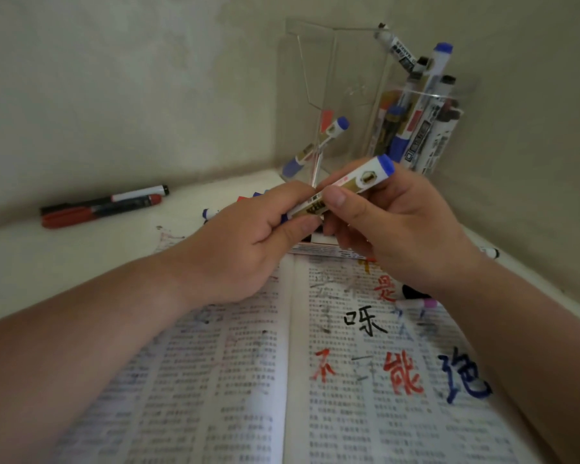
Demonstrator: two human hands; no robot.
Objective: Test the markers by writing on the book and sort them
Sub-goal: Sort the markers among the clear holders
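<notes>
A blue marker (355, 184) with a white and gold barrel is held above the top edge of the open book (215, 380). My left hand (248, 242) grips its lower end, hiding that end. My right hand (392, 226) pinches the barrel's middle between thumb and fingers; the blue end cap points up and to the right. The book's right page carries big red, black and blue handwritten characters over the print.
A clear holder (426, 128) at the back right is packed with several markers; a clear compartment (318, 105) beside it holds one blue marker. A black and a red marker (98, 209) lie at the left by the wall. Loose markers (419, 304) lie on the book and behind my hands.
</notes>
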